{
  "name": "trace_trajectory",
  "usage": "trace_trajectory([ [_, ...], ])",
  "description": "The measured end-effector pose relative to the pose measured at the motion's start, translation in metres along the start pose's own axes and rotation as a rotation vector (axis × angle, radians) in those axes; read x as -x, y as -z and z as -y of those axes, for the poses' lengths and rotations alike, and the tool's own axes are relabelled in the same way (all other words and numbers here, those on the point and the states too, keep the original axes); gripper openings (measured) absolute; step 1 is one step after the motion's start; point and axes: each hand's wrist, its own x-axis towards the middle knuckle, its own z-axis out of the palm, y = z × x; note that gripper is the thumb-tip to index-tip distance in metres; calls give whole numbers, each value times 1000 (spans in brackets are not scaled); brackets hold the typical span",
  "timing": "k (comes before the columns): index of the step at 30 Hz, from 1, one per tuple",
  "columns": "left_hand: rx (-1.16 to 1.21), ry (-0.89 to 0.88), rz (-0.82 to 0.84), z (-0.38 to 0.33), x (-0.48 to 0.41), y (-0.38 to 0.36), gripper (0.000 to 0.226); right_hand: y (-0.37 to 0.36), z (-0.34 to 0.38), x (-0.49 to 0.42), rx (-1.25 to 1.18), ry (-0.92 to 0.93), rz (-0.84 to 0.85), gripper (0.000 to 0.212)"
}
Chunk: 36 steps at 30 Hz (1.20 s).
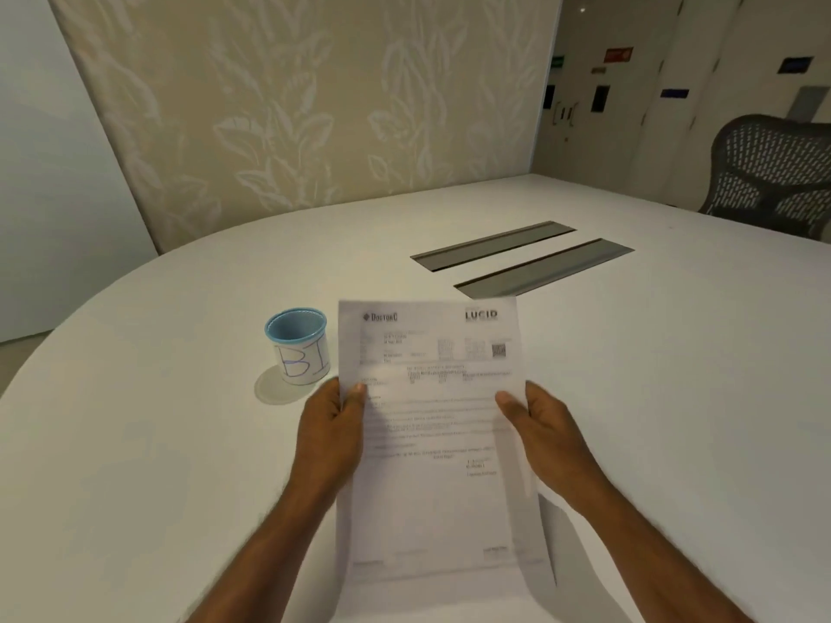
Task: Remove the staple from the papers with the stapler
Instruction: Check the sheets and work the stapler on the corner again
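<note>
Head view, papers: the papers (pixel 436 433) are held above the desk at the centre, printed side up and top edge toward 12 o'clock. The print is blurred and no staple can be made out.
Left hand: the left hand (pixel 330 424) grips the 9 o'clock edge, thumb on the front and fingers behind.
Right hand: the right hand (pixel 542 424) grips the 3 o'clock edge the same way.
Stapler: not in view.
Step in hand: probably looking over the papers for the staple. To do it well, check the top corners first. Then free one hand to fetch the stapler while the other pins that corner flat.
Desk: a white, rounded desk (pixel 674 397). A blue-rimmed cup (pixel 299 346) marked "BI" stands at 10 o'clock of the papers, and two grey cable hatches (pixel 521 258) lie at 1 o'clock.
Room: a leaf-patterned wall panel (pixel 292 105) at 12 o'clock and a mesh chair (pixel 773 173) at 2 o'clock.
</note>
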Motion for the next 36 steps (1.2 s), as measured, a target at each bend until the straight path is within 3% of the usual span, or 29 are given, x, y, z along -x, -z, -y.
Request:
trace_trajectory([
  [3, 14, 120, 30, 18, 4, -7, 22, 0, -13, 2, 55, -52, 19, 28],
  [8, -36, 133, 67, 35, 11, -9, 22, 0, -25, 0, 240, -138, 35, 32],
  [10, -84, 116, 96, 41, 15, -9, 23, -4, -22, -2, 497, -34, -125, 45],
  [12, -140, 76, 111, 46, 20, -9, 23, -15, -11, -6, 631, 202, -237, 58],
  [15, -159, 51, 136, 47, 24, -14, 21, -41, 13, -21, 733, 460, -188, 61],
  [20, -195, 47, 166, 50, 29, -17, 19, -63, 18, -39, 758, 432, 42, 65],
  [25, -227, 15, 203, 55, 30, -18, 17, -67, 14, -46, 820, 305, 351, 51],
  [30, -271, 18, 251, 55, 28, -18, 21, -62, 11, -53, 765, 359, 268, 20],
  [36, -275, 4, 242, 48, 12, -27, 31, -62, 1, -60, 723, 289, 274, 14],
])
